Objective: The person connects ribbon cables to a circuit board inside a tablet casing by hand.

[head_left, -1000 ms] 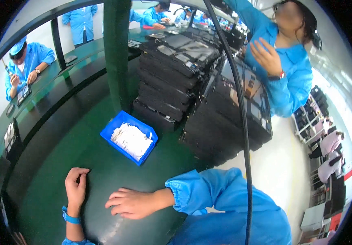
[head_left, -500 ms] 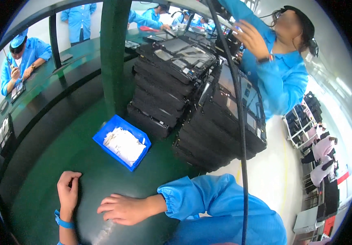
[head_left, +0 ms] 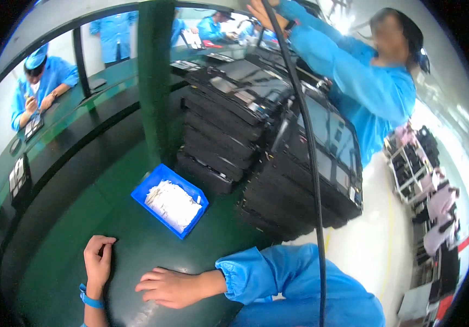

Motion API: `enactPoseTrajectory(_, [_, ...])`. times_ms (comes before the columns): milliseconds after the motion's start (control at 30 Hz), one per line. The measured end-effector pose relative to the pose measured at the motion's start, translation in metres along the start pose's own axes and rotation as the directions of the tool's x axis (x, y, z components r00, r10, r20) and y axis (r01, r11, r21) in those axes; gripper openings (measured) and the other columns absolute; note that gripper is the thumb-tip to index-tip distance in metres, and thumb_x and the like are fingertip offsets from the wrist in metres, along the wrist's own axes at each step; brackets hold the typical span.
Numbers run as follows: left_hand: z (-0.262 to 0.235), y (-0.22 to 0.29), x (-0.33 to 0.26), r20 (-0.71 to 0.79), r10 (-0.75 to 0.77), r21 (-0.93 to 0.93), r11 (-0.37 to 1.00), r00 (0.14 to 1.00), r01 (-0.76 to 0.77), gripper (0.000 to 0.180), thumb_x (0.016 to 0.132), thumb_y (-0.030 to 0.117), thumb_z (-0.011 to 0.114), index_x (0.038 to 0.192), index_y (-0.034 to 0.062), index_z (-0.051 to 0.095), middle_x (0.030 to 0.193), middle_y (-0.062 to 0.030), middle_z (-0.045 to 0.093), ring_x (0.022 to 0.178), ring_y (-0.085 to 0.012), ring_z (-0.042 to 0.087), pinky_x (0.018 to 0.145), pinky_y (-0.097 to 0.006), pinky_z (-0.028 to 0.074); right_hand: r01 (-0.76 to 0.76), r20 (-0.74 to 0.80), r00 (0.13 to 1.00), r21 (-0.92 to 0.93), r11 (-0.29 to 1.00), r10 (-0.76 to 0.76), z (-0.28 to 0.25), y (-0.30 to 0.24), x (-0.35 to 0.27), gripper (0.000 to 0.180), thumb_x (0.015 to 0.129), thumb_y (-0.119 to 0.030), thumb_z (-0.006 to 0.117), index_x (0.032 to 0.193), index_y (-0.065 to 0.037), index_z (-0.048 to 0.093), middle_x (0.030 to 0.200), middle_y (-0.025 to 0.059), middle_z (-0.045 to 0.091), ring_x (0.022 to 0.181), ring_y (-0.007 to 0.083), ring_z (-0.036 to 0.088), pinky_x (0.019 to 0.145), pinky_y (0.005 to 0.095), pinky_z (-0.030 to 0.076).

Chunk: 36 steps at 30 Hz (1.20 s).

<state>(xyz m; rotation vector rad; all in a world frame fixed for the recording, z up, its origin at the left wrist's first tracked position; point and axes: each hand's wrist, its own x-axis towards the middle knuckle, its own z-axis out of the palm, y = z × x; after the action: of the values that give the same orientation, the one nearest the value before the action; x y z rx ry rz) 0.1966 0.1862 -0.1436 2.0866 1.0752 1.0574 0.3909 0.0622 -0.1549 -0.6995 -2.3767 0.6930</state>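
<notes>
My left hand [head_left: 99,259] rests on its side on the dark green tabletop [head_left: 128,218], a blue band round its wrist. Its fingers bend loosely, the thumb apart from them, and nothing shows in its grasp. Palm down on the same surface lies my right hand [head_left: 172,287], fingers a little spread and holding nothing; a blue sleeve [head_left: 267,272] covers that forearm. Beyond both hands sits a blue plastic bin [head_left: 143,201] with many small white pieces [head_left: 174,207] heaped inside. Neither hand touches the bin.
Two tall stacks of black flat device panels [head_left: 221,122] [head_left: 300,191] stand behind the bin. A black cable [head_left: 313,163] hangs across the view, and a green post [head_left: 155,82] rises at the back. Across the stacks a co-worker [head_left: 365,82] reaches; another sits [head_left: 41,87] far left.
The co-worker beyond the stacks has swung both arms up and to the left. The whole view has shifted slightly; my two hands stay resting on the table in the same poses.
</notes>
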Motion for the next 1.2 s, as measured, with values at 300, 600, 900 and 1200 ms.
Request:
enactPoseTrajectory(300, [0.000,0.003,0.001,0.015,0.013,-0.003,1.000,1.000,-0.013,0.013,0.079,-0.007,0.057,0.085,-0.0012,0.066,0.082,-0.0134,0.062,0.078,-0.0273,0.061,0.071,-0.034,0.048,-0.065,0.047,0.997,0.026,0.998,0.064,-0.006,-0.004,0.002,0.024,0.077,-0.007,0.063,0.101,-0.006,0.060,0.128,0.0117,0.049,0.120,0.0299,0.043,0.097,0.0450,0.036])
enactPoseTrajectory(600, [0.000,0.006,0.005,0.019,0.022,-0.004,1.000,1.000,-0.022,0.013,0.079,-0.008,0.057,0.086,-0.0020,0.066,0.083,-0.0138,0.062,0.079,-0.0278,0.061,0.073,-0.034,0.048,-0.061,0.031,0.998,0.087,0.994,0.059,-0.011,-0.003,0.002,0.025,0.077,-0.007,0.063,0.102,-0.007,0.059,0.127,0.0111,0.049,0.119,0.0309,0.043,0.098,0.0458,0.036])
enactPoseTrajectory(900, [-0.001,0.011,0.005,0.016,0.016,-0.024,1.000,1.000,-0.016,0.012,0.080,-0.006,0.057,0.085,-0.0020,0.066,0.083,-0.0136,0.063,0.078,-0.0275,0.061,0.072,-0.034,0.048,-0.043,-0.030,0.998,0.092,0.995,0.046,-0.013,-0.006,0.005,0.018,0.076,-0.009,0.062,0.095,-0.006,0.061,0.119,0.0130,0.054,0.113,0.0319,0.048,0.094,0.0458,0.038])
enactPoseTrajectory(1200, [-0.003,0.006,0.006,0.043,0.021,-0.022,1.000,0.999,-0.020,0.012,0.080,-0.006,0.057,0.087,-0.0023,0.066,0.085,-0.0137,0.063,0.079,-0.0276,0.061,0.072,-0.033,0.048,-0.098,0.040,0.995,0.088,0.991,0.095,-0.015,-0.006,0.007,0.018,0.081,-0.007,0.060,0.099,-0.005,0.060,0.124,0.0109,0.052,0.116,0.0288,0.046,0.096,0.0435,0.036])
